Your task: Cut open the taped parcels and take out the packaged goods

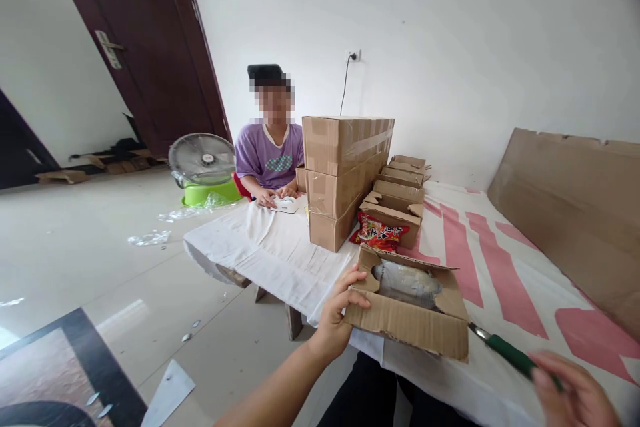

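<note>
In front of me an open cardboard box [415,323] lies on the cloth-covered table, its flaps raised. A cylindrical item in clear wrap [407,281] sits inside it; I cannot tell its kind. My left hand [340,310] grips the box's left end, with its fingers over the edge. At the lower right my right hand [570,387] is closed around a green-handled tool [515,355]. The tool's metal tip is close to the box's right corner; whether they touch is unclear. Behind the box lies a red printed packet [380,233].
Taped cartons [330,187] are stacked at the table's middle, beside a row of open boxes [395,197]. Large cardboard [565,213] stands at right. Across the table a person [270,153] handles a small white object [284,204]. A fan [203,159] is behind, left.
</note>
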`<action>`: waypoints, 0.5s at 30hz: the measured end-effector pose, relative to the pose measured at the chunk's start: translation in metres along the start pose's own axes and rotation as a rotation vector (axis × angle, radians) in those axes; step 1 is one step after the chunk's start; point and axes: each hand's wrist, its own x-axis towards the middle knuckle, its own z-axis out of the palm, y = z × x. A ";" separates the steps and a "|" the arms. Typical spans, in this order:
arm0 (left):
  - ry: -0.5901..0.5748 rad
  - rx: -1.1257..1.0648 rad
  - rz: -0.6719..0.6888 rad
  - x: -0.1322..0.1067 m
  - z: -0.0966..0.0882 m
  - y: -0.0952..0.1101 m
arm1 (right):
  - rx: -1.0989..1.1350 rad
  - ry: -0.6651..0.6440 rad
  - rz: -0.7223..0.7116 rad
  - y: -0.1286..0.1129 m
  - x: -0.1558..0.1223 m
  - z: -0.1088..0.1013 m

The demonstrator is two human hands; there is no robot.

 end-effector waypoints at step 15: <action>-0.190 0.189 0.013 0.056 -0.028 0.043 | -0.345 -0.237 -0.414 -0.057 0.036 0.090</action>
